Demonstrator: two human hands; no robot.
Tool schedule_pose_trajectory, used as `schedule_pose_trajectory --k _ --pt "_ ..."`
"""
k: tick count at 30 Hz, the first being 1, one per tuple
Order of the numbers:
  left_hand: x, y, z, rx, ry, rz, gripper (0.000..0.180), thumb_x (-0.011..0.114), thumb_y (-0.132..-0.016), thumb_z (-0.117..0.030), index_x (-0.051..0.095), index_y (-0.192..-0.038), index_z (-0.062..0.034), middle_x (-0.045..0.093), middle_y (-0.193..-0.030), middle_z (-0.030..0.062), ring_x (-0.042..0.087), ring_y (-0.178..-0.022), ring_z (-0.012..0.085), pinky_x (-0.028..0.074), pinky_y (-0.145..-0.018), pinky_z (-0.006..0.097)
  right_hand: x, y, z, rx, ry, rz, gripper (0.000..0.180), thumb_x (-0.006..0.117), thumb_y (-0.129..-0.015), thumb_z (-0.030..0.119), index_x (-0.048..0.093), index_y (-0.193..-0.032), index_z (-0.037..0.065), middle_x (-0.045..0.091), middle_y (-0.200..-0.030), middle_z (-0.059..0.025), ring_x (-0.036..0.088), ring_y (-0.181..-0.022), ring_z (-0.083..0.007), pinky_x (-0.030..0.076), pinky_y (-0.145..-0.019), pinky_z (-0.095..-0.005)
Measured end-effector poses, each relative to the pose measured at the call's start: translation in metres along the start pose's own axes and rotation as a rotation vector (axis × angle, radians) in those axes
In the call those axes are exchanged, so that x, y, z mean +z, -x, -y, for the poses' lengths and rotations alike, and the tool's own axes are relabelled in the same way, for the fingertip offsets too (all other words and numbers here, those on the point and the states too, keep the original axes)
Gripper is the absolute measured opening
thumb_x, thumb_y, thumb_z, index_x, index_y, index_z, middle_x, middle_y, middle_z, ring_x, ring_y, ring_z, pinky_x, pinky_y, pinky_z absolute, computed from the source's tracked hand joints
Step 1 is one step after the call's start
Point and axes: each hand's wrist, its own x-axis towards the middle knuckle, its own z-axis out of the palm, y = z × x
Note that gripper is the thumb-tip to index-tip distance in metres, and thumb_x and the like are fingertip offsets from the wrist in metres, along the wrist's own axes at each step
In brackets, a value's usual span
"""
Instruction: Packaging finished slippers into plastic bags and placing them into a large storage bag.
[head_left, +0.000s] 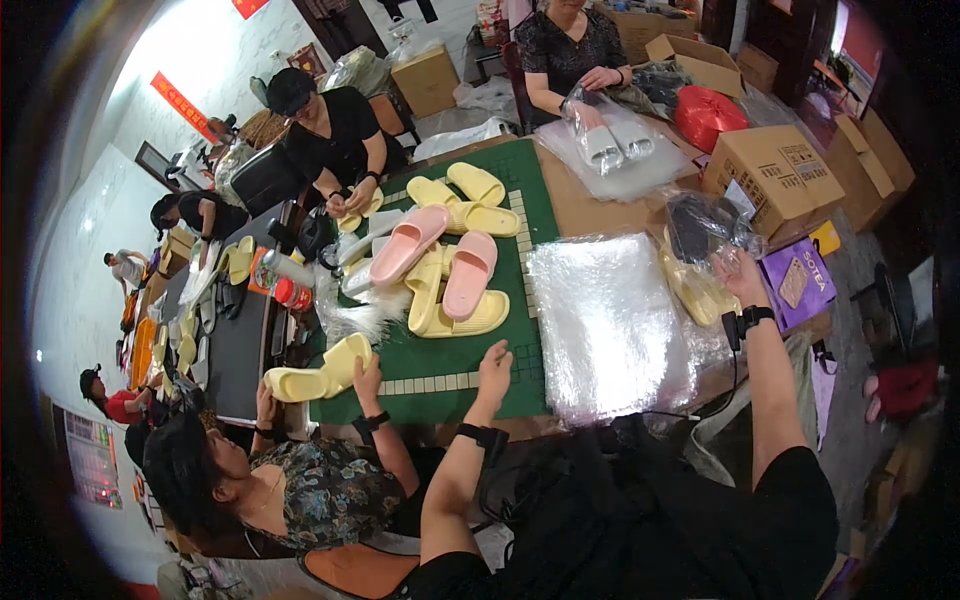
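My left hand (494, 374) is held over the near edge of the green mat, its fingers loosely apart and nothing in them. Just beyond it lie a pair of pink slippers (470, 276) and several yellow slippers (484, 314). Over on the right, my right hand (741, 279) has its fingers at the edge of a clear plastic bag of dark slippers (692, 228) and seems to grip it. Beneath that bag is a bagged yellow pair (697, 291). Between my hands lies a stack of clear plastic bags (612, 330).
A co-worker at left holds yellow slippers (325, 375); another across the table handles one too. A third, at the far side, bags white slippers (617, 140). Cardboard boxes (775, 180), a red twine roll (708, 117) and a purple bag (797, 284) stand right.
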Motion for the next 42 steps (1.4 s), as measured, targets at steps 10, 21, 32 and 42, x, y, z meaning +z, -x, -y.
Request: schedule_pose_trajectory --k 10,21,32,42 --pt "-0.020 -0.097 0.006 -0.052 0.231 -0.390 0.053 0.052 -0.087 -0.014 0.028 -0.131 0.0008 0.039 -0.129 0.0176 0.042 -0.116 0.0270 0.034 -0.095 0.033 -0.025 0.067 -0.039 -0.236 0.461 -0.111 0.029 0.049 -0.087 0.021 0.045 -0.109 0.002 0.055 -0.097 -0.0106 0.056 -0.077 -0.0198 0.047 -0.070 -0.0302" --pt "-0.008 -0.146 0.018 -0.280 0.014 -0.711 0.052 0.060 -0.078 -0.007 0.031 -0.120 0.0031 0.050 -0.109 0.0213 0.055 -0.099 0.0277 0.048 -0.076 0.036 -0.086 0.163 -0.157 -0.490 1.140 -0.013 0.017 0.050 -0.083 0.002 0.052 -0.099 0.000 0.055 -0.091 -0.0068 0.054 -0.082 -0.0132 0.045 -0.071 -0.0253" --pt "-0.007 -0.096 -0.049 -0.250 0.978 0.046 0.032 0.043 -0.077 -0.004 0.039 -0.108 0.0044 0.051 -0.101 0.0195 0.058 -0.086 0.0340 0.051 -0.077 0.044 0.000 0.175 -0.174 -0.218 0.924 0.334 0.019 0.052 -0.086 0.010 0.052 -0.102 -0.001 0.054 -0.093 -0.0082 0.055 -0.077 -0.0129 0.049 -0.071 -0.0263" --pt "0.018 0.031 -0.138 0.025 0.964 0.281 0.042 0.036 -0.079 0.000 0.032 -0.121 0.0023 0.048 -0.115 0.0206 0.055 -0.098 0.0325 0.050 -0.078 0.038 0.158 0.204 -0.206 -0.176 0.652 0.815 0.045 0.052 -0.089 0.024 0.036 -0.125 0.002 0.047 -0.117 -0.0103 0.045 -0.107 -0.0171 0.037 -0.091 -0.0303"
